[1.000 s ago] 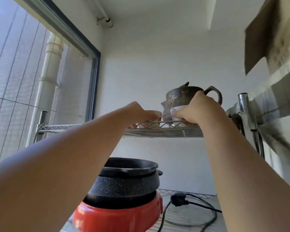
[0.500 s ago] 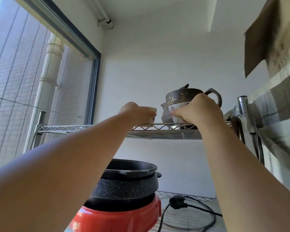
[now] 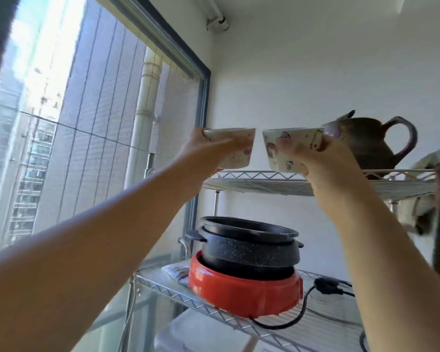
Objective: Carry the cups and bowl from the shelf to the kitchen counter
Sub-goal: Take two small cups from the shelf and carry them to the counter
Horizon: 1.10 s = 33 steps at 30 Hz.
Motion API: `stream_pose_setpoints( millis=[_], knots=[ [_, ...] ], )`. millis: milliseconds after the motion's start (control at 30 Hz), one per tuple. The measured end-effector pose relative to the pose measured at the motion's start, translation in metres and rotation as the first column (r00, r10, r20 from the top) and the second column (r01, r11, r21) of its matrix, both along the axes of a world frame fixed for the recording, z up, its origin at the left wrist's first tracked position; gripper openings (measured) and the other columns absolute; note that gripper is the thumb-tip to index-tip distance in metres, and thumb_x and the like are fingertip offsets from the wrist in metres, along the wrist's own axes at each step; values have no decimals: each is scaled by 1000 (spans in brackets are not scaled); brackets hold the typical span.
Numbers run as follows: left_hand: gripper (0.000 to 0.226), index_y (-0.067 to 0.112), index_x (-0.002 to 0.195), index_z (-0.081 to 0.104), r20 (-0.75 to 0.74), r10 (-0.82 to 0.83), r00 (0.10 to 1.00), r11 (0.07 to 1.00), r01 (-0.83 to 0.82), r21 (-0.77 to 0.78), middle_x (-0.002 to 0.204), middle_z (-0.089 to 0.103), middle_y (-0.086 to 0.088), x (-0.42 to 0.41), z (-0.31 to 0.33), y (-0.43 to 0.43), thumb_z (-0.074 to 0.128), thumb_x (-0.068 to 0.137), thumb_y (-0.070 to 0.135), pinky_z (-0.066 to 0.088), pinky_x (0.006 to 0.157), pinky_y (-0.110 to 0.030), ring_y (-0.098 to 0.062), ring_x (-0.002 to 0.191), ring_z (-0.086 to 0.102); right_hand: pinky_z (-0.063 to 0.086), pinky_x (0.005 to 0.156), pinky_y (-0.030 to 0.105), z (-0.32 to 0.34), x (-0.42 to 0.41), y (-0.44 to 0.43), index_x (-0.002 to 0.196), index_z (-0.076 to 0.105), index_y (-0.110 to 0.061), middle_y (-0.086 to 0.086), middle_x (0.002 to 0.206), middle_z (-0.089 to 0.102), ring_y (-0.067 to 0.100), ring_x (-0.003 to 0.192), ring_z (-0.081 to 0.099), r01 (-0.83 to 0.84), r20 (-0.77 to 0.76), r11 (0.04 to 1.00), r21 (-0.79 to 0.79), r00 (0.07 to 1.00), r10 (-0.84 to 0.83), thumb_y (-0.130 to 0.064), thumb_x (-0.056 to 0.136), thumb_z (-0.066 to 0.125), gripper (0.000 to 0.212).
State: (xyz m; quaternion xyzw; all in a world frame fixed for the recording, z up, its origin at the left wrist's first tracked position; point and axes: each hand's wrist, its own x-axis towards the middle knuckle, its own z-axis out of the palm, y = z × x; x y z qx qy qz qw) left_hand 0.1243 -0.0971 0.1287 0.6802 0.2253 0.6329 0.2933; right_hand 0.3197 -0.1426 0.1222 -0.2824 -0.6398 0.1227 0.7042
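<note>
My left hand (image 3: 208,152) grips a white patterned cup (image 3: 235,148), held in the air just left of the top wire shelf (image 3: 277,182). My right hand (image 3: 323,168) grips a second white cup (image 3: 294,143) with small printed figures, lifted above the front edge of that shelf. The two cups hang side by side, a small gap between them. No bowl shows in this view.
A dark brown clay teapot (image 3: 371,143) stands on the top shelf behind the right cup. On the lower shelf (image 3: 168,290) sits a black pot (image 3: 249,247) in a red cooker base (image 3: 244,293) with a black cord (image 3: 325,288). A window (image 3: 99,123) is on the left; cloth hangs at right.
Both hands have lifted their cups off the top shelf and drawn them toward me. The view has swung left, and the shelf now sits further right.
</note>
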Motion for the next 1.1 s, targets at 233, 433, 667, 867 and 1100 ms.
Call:
stream_pose_setpoints(
  millis=[233,433,667,867,1100],
  knots=[
    [67,4,120,59,107,-101,989,980,117,-161,117,69,-18,-86,-109,-37,82,61,26,52,99,-46,-30,112,66,58,81,42,-108,-58,-14,106,68,-6,14,99,75,28,94,72,-359,-82,929,-85,932,352,-29,55,88,59],
    [21,11,99,68,195,-111,975,935,169,-311,94,77,-9,-126,-235,-65,71,78,14,59,89,-40,-22,95,73,56,78,34,-237,-85,-23,97,76,-20,0,95,77,18,94,71,-457,-189,844,-281,888,418,-32,63,81,36],
    [25,7,102,70,143,-62,988,831,130,-541,100,74,-13,-142,-384,-112,73,78,9,59,84,-43,-25,95,72,54,79,34,-384,-92,-69,96,71,-14,-2,86,76,16,88,70,-435,-283,714,-549,900,330,-17,72,77,25],
    [83,-2,130,46,88,-23,996,673,80,-735,120,62,-23,-137,-486,-145,83,59,21,58,84,-41,-30,107,68,48,81,43,-469,-87,-114,110,65,-11,7,98,71,25,97,67,-357,-322,601,-715,931,171,-30,55,86,62],
    [82,21,124,55,-21,-87,996,585,34,-811,113,70,-5,-116,-548,-180,93,53,38,57,84,-37,-24,108,69,55,58,20,-526,-71,-158,119,55,-6,9,103,70,14,91,70,-299,-316,496,-815,947,51,-13,60,86,67]
  ],
)
